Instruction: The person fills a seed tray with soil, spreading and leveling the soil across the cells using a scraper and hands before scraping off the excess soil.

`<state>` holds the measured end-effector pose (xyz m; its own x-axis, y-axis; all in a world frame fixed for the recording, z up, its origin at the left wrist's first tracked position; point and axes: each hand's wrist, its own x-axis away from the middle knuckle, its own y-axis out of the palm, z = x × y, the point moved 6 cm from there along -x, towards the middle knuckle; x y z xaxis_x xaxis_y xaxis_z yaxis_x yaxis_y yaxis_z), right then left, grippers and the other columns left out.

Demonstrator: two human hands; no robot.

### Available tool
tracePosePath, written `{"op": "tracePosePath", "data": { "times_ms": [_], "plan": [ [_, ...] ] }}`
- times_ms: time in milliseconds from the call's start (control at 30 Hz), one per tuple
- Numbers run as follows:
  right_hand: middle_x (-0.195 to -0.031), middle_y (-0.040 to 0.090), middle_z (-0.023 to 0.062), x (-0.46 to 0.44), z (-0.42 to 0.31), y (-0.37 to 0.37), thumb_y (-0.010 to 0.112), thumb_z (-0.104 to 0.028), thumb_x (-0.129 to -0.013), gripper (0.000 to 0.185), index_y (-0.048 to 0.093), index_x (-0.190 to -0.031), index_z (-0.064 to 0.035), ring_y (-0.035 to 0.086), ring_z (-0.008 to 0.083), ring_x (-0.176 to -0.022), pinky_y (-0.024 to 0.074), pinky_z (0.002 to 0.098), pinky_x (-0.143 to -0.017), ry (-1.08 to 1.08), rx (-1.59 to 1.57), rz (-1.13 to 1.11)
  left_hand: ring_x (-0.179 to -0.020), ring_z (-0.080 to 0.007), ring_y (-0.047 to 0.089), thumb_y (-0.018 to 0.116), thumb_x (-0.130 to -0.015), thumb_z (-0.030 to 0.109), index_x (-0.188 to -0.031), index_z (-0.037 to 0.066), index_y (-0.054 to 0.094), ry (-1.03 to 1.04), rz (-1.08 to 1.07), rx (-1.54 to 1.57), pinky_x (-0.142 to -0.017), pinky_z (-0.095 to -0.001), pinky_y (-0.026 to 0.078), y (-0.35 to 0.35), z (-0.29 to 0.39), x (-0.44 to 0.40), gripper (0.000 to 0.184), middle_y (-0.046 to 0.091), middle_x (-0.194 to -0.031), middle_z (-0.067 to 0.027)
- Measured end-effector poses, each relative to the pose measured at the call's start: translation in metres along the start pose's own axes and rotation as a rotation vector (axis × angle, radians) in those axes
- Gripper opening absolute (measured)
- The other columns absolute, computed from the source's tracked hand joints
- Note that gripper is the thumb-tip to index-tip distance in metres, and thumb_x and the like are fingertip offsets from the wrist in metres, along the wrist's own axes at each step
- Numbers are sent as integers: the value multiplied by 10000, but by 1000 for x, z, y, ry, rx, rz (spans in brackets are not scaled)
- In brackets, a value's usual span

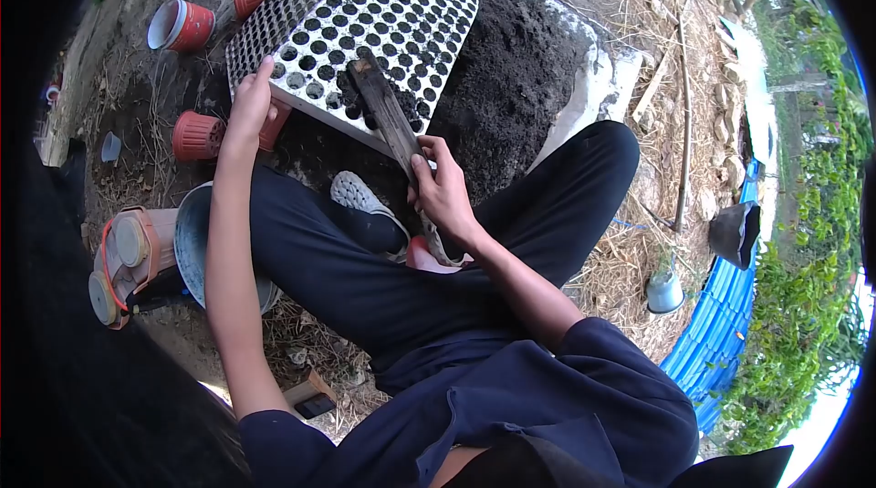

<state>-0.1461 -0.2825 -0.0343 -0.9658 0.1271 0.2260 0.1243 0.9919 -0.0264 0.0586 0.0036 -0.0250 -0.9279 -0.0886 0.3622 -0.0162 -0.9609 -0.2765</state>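
Note:
A white seedling tray (297, 91) with rows of round cells, many holding dark soil, lies tilted in front of me. My left hand (251, 103) grips its near left corner, thumb on top. In my right hand (442, 188) is the lower end of a flat dark wooden stick (391, 115), whose far end rests on the tray's near cells. Loose soil lies around that end. Behind the tray, on the left, a second tray (265, 31) with smaller cells shows. A heap of dark soil (511, 77) spreads to the right.
Red pots lie at the back and left, one (198, 136) near my left forearm. A round basin (192, 232) stands beside my left leg, near lidded containers (137, 251). Straw (630, 278) covers the ground at right, with a hanging pot (664, 292) and blue sheeting (721, 314).

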Motion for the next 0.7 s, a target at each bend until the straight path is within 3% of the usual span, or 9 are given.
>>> {"op": "tracePosePath", "data": {
  "times_ms": [533, 633, 700],
  "plan": [
    [-994, 631, 103, 3, 1, -12, 536, -111, -1028, 275, 498, -1278, -2, 573, 84, -553, 459, 266, -480, 4, 113, -26, -452, -89, 493, 544, -1002, 521, -894, -10, 635, 9, 16, -16, -409, -230, 375, 4, 8, 8, 550, 634, -690, -51],
    [-979, 609, 131, 2, -3, -13, 537, -94, -1017, 265, 506, -1262, 3, 598, 149, -580, 479, 310, -512, -151, 266, 19, -451, -90, 492, 547, -1000, 521, -889, -9, 634, 15, -9, 7, -408, -232, 373, 3, 5, 6, 548, 637, -694, -51],
    [-1082, 545, 242, 8, -17, -12, 540, -77, -977, 298, 497, -1265, -19, 632, 449, -803, 518, 486, -643, -285, 424, 86, -455, -94, 489, 549, -999, 521, -891, -9, 629, 19, 6, 1, -408, -233, 373, 3, 8, 7, 547, 631, -704, -49]
  ]
}}
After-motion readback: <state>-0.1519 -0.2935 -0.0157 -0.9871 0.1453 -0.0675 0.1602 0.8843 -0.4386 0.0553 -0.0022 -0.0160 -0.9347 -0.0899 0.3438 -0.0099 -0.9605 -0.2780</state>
